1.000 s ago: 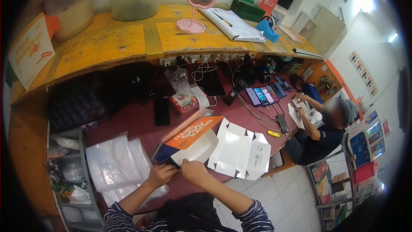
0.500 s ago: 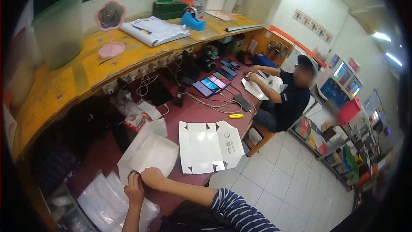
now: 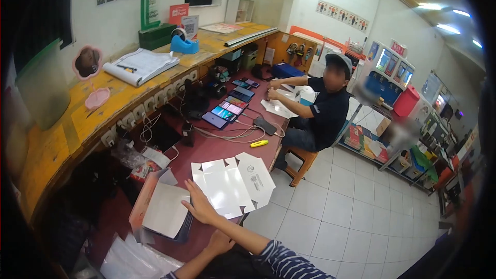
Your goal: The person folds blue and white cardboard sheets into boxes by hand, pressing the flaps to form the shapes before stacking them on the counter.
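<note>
A partly folded cardboard box (image 3: pixel 166 211) with a white inside and an orange outer side stands on the dark red table in front of me. My right hand (image 3: pixel 202 205) is at its right edge, fingers stretched out and apart, gripping nothing. Lower down, my left hand (image 3: pixel 221 243) is beside the right forearm, its fingers mostly hidden from view. Beyond my right hand lies a flat, unfolded white box blank (image 3: pixel 222 180) with printed marks on its right flap.
Clear plastic bags (image 3: pixel 132 261) lie at the front left. Several phones (image 3: pixel 216 119), cables and a yellow highlighter (image 3: pixel 259 143) are farther back. A person (image 3: pixel 325 95) sits at the table's far end. A yellow shelf (image 3: pixel 67 129) runs along the left.
The box has folded up into a more upright shape, its orange side now showing. My right hand has opened at its right edge; my left hand has moved right, away from it. The view has shifted.
</note>
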Demonstrator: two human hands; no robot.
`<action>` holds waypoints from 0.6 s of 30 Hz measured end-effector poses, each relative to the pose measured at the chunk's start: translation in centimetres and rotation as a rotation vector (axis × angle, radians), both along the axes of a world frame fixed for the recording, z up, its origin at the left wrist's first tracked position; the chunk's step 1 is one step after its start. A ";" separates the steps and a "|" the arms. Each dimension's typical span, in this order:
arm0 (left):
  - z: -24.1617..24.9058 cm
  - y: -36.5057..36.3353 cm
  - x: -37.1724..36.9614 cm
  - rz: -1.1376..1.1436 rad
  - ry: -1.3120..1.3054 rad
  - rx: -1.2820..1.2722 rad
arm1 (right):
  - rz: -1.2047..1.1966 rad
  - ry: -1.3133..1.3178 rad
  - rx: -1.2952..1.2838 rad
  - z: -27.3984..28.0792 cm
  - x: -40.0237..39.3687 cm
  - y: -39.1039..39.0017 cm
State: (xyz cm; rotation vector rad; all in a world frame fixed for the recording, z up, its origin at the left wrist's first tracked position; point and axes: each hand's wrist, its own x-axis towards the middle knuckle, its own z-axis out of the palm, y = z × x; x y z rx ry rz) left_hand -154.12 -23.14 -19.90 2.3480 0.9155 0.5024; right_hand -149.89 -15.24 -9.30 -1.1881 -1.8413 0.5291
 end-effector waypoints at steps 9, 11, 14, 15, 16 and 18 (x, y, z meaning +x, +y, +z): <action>-1.7 9.0 3.3 0.069 0.283 0.191 | -0.460 0.484 -0.368 -8.5 11.1 -13.5; -0.9 9.3 3.1 0.064 0.306 0.141 | -0.550 0.639 -0.621 -9.0 12.0 -16.7; 0.4 10.2 2.8 0.044 0.285 0.078 | -0.617 0.869 -0.710 -11.0 12.2 -19.4; 0.9 10.7 2.9 0.110 0.271 -0.041 | -0.613 0.876 -0.707 -10.6 12.2 -19.8; 1.5 11.0 2.9 0.175 0.257 -0.160 | -0.572 0.941 -0.731 -10.1 12.1 -20.2; 2.8 10.1 3.5 0.203 0.185 -0.036 | -0.529 1.010 -0.746 -10.1 12.1 -20.2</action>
